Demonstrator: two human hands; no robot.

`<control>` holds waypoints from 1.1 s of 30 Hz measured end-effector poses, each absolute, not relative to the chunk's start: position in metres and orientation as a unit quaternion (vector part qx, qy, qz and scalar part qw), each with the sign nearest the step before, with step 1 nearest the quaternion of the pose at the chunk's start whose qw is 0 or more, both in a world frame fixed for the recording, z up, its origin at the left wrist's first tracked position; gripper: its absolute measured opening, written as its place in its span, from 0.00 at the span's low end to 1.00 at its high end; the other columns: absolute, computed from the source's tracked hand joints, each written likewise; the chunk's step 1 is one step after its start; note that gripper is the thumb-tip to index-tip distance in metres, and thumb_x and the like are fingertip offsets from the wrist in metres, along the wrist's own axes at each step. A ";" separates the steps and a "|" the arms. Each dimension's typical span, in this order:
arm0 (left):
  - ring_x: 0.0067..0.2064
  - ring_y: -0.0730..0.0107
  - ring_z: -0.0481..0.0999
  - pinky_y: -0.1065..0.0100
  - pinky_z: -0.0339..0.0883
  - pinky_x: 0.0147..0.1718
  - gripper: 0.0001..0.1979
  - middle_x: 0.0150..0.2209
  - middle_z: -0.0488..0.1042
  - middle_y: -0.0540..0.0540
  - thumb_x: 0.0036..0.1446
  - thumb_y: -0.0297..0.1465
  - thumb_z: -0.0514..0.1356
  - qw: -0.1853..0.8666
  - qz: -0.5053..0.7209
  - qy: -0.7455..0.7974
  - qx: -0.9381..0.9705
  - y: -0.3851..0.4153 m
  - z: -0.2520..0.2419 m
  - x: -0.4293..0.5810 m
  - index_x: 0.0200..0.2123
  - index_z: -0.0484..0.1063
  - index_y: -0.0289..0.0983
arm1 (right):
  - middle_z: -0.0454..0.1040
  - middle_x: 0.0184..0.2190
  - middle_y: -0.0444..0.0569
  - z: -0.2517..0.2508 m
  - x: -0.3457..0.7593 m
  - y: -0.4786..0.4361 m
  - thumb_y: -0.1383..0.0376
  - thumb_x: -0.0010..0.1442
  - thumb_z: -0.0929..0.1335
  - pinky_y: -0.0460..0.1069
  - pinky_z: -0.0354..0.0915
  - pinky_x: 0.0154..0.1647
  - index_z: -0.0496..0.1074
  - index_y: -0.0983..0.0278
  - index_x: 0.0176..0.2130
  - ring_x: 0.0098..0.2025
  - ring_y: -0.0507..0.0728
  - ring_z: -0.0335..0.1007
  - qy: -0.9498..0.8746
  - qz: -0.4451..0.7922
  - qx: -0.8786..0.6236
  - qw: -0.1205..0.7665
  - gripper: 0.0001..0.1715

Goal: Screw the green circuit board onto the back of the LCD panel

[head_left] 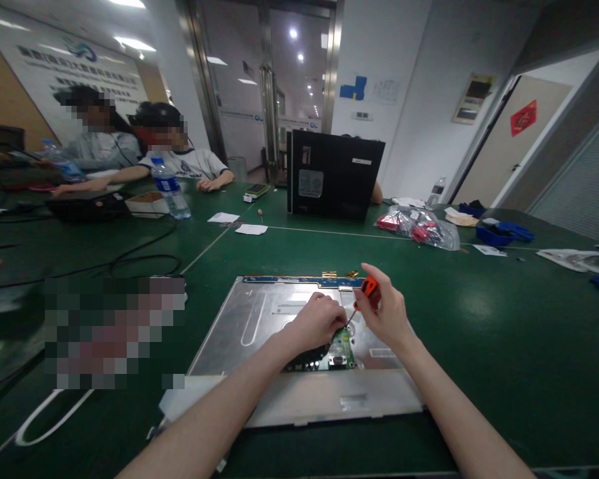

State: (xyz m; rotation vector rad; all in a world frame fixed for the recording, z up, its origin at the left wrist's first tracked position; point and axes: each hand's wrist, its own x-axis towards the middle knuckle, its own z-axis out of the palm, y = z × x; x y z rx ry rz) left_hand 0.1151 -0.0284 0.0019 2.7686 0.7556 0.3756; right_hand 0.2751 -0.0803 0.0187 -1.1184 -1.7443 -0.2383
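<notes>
A screwdriver [370, 290] with an orange and black handle is gripped in my right hand [389, 309]. Its shaft slants down to the left toward a green circuit board [342, 346]. Close to the shaft's tip, my left hand [319, 322] is closed, its fingertips pinched together; whatever they hold is hidden. The board lies on the silver metal back of a flat display panel [259, 319], partly covered by my left hand and forearm. Along the panel's far edge runs a narrow blue circuit strip [289, 281].
Beyond the panel stands a black computer case [334, 176]. Plastic-bagged items [419, 226] lie at right, with blue items [502, 233] farther along. A water bottle [170, 188] and black cables [144, 263] are at left. Two people sit across the green table [479, 352].
</notes>
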 end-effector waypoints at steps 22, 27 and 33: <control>0.34 0.68 0.72 0.64 0.56 0.42 0.07 0.29 0.76 0.49 0.54 0.22 0.56 0.112 0.129 0.259 0.951 -0.029 0.002 0.115 0.28 0.73 0.37 | 0.70 0.28 0.43 0.021 0.276 -0.082 0.61 0.62 0.63 0.45 0.60 0.21 0.60 0.61 0.54 0.20 0.49 0.61 -0.729 -0.083 -0.456 0.503 0.21; 0.36 0.68 0.72 0.64 0.55 0.42 0.08 0.31 0.77 0.49 0.54 0.22 0.56 0.114 0.136 0.261 0.949 -0.030 0.002 0.115 0.29 0.73 0.37 | 0.72 0.33 0.47 0.021 0.277 -0.084 0.66 0.63 0.58 0.47 0.63 0.25 0.56 0.62 0.59 0.24 0.51 0.66 -0.732 -0.041 -0.461 0.500 0.24; 0.34 0.68 0.72 0.64 0.55 0.42 0.07 0.30 0.76 0.49 0.53 0.21 0.56 0.122 0.127 0.263 0.948 -0.030 0.004 0.115 0.28 0.73 0.37 | 0.67 0.26 0.40 0.019 0.276 -0.079 0.63 0.62 0.63 0.44 0.58 0.20 0.60 0.62 0.54 0.18 0.48 0.58 -0.720 -0.107 -0.458 0.510 0.20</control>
